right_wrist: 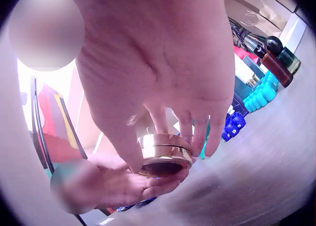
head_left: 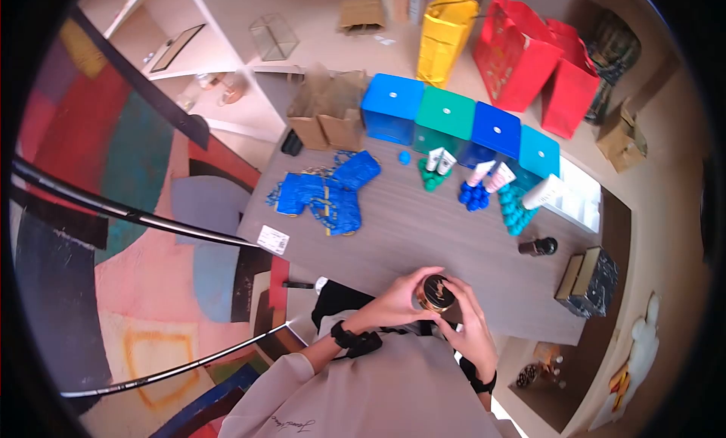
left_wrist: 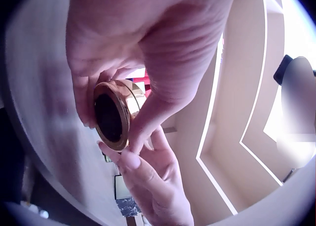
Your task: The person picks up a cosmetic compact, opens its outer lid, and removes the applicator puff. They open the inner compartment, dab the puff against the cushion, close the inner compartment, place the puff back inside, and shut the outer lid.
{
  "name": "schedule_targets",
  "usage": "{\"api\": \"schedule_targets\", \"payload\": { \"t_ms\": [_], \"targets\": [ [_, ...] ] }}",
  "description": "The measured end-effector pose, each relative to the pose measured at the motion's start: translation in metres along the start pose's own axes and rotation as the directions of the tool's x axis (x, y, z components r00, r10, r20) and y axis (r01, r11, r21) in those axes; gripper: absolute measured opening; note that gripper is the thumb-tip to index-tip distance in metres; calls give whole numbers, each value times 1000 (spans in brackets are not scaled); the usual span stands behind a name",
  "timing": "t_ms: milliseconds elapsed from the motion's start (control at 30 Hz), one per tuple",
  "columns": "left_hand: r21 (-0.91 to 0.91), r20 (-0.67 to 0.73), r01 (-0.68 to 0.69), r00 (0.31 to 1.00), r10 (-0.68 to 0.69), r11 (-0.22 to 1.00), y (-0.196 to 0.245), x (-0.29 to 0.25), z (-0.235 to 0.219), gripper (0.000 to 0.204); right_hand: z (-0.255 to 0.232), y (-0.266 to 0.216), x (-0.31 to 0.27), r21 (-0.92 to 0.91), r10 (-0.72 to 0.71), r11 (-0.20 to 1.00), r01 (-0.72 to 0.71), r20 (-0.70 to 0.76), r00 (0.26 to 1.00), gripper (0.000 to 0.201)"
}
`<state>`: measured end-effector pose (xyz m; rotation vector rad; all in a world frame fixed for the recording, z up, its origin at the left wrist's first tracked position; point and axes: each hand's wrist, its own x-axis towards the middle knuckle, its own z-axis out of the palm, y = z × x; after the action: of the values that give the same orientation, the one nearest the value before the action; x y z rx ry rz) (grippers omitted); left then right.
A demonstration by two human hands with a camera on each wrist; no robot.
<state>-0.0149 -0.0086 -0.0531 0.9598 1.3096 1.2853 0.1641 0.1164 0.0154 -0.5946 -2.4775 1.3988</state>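
gold jar's [right_wrist: 164,154] contents and lower body, hidden behind curled fingers [right_wrist: 197,132]

A grey wooden table [head_left: 423,234] stands on a colourful patterned rug [head_left: 113,234], beside pale open shelves [head_left: 219,52].

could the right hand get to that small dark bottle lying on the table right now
Probably not freely: the right hand grips the gold jar together with the left hand. The path to the dark bottle looks clear.

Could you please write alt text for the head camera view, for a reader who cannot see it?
Both hands, left hand and right hand, hold a small gold jar over the near edge of a grey table. Farther back stand four blue and green boxes.
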Motion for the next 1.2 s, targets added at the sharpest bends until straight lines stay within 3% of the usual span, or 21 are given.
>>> {"api": "schedule_targets", "payload": {
  "t_ms": [167,267,533,1200],
  "targets": [
    [88,-73,-52,996,58,995,14,-2,3,92,-2,3,1,74,-15,997,9,71,997,78],
    [96,-88,-58,994,67,994,18,-1,5,93,0,4,5,106,-17,994,13,34,999,76],
    [127,-103,-93,989,106,988,20,5,7,93,9,2,13,-2,-32,999,32,-114,993,70],
    [149,-77,-88,992,101,985,25,9,11,88,6,3,6,-77,-36,997,23,-162,986,62]
  ]
}}
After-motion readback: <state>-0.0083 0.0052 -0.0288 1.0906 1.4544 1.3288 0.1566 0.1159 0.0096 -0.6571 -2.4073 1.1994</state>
